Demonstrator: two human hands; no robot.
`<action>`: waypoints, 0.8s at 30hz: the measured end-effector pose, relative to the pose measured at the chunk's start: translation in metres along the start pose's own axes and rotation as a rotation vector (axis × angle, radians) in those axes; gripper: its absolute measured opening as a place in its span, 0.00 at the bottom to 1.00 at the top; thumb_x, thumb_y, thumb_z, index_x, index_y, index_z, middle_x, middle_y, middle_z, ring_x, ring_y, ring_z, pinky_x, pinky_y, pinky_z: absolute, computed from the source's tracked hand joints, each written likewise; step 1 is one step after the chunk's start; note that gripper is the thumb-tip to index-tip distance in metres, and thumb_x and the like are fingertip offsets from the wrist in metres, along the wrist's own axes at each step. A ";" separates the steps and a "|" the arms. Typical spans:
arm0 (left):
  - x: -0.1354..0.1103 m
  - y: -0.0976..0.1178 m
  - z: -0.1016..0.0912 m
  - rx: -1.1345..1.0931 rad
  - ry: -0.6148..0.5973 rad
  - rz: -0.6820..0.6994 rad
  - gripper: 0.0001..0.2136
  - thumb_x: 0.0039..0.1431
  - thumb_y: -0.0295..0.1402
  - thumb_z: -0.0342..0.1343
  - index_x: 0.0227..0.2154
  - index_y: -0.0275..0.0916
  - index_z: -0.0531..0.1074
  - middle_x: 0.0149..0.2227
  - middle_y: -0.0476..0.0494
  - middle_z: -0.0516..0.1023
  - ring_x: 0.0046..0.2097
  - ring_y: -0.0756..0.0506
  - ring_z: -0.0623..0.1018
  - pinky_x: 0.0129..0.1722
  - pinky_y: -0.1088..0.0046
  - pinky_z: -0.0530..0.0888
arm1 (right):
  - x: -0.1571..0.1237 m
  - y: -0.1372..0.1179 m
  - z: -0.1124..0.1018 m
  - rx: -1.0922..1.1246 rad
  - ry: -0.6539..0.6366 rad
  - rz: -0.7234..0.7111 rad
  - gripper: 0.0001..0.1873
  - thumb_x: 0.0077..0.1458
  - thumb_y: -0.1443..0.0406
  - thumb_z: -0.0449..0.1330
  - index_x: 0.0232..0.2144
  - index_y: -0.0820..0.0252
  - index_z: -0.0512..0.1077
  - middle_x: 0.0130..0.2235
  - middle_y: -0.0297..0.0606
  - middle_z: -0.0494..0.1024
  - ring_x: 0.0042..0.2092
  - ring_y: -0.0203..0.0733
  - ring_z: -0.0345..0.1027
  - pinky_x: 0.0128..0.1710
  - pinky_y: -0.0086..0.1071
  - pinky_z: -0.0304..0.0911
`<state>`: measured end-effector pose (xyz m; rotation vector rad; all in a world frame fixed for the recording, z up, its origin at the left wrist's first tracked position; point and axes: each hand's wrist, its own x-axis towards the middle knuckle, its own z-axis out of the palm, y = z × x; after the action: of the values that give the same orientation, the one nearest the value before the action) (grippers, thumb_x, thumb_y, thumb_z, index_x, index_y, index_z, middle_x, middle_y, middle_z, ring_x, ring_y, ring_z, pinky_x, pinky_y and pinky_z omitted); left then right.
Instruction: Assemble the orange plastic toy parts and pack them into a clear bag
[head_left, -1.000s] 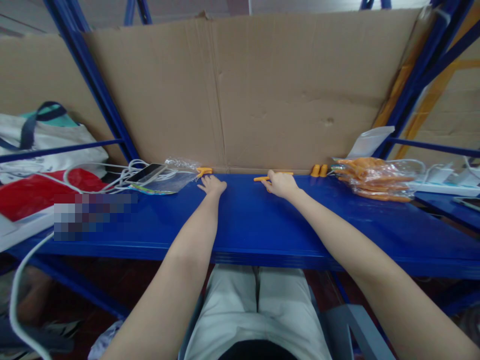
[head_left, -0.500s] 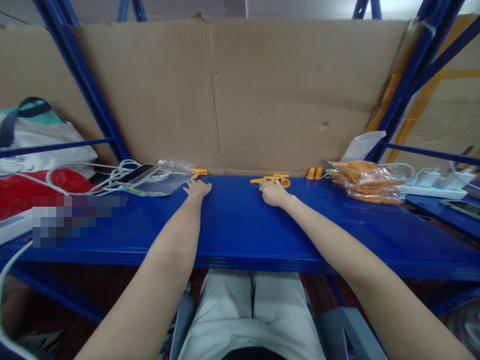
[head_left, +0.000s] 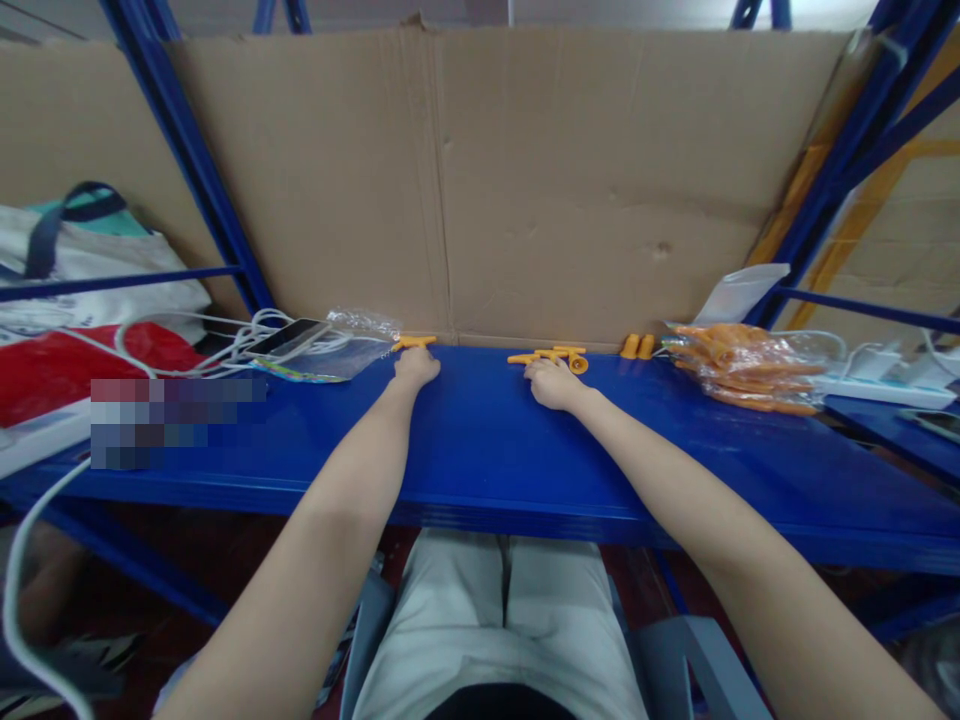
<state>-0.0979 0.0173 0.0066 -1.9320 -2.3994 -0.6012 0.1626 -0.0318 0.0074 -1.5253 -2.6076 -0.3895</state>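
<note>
Both my arms reach across a blue metal shelf [head_left: 480, 450] toward a cardboard sheet [head_left: 525, 180] at its back. My left hand [head_left: 416, 366] has its fingers curled onto a small orange plastic part [head_left: 414, 342] lying by the cardboard. My right hand [head_left: 553, 383] is closed over one end of a cluster of orange plastic parts [head_left: 555, 355], one with a round end. Two more short orange pieces [head_left: 637, 346] stand just to the right.
A clear bag of orange parts [head_left: 746, 365] lies at the right, with a white power strip [head_left: 877, 385] beyond it. At the left sit a phone [head_left: 289, 338] on a clear plastic bag, white cables [head_left: 225, 345], a red cloth and a tote bag [head_left: 90, 270].
My left hand moved forward and closed on the orange part by the cardboard. My right hand drew back slightly, uncovering the orange cluster with the round end.
</note>
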 end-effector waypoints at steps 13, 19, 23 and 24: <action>-0.014 0.038 0.004 0.000 0.012 0.438 0.13 0.58 0.32 0.49 0.33 0.40 0.80 0.38 0.40 0.81 0.45 0.42 0.79 0.47 0.71 0.72 | 0.000 0.000 0.000 0.001 0.001 -0.001 0.21 0.56 0.73 0.47 0.47 0.63 0.74 0.55 0.49 0.73 0.58 0.53 0.62 0.57 0.48 0.53; -0.013 0.038 0.006 0.034 0.038 0.459 0.15 0.58 0.29 0.48 0.44 0.40 0.77 0.50 0.40 0.75 0.55 0.42 0.72 0.55 0.70 0.67 | 0.001 -0.001 -0.001 0.018 -0.011 0.010 0.21 0.56 0.73 0.47 0.48 0.66 0.74 0.55 0.50 0.72 0.58 0.53 0.61 0.57 0.48 0.53; -0.013 0.029 0.009 0.080 -0.019 0.276 0.21 0.59 0.34 0.49 0.56 0.43 0.69 0.63 0.39 0.62 0.64 0.37 0.62 0.61 0.57 0.62 | 0.001 -0.001 -0.001 0.019 -0.009 0.008 0.22 0.56 0.73 0.47 0.48 0.65 0.74 0.55 0.51 0.72 0.58 0.53 0.61 0.57 0.49 0.52; -0.013 0.027 0.009 0.083 -0.052 0.241 0.22 0.60 0.36 0.49 0.58 0.43 0.67 0.65 0.39 0.60 0.65 0.36 0.60 0.61 0.54 0.61 | 0.001 -0.001 -0.001 0.017 -0.009 0.009 0.22 0.56 0.73 0.47 0.48 0.65 0.74 0.56 0.51 0.72 0.58 0.53 0.61 0.57 0.49 0.52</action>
<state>-0.0670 0.0127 0.0031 -2.1800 -2.1327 -0.4392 0.1616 -0.0316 0.0082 -1.5358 -2.6031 -0.3601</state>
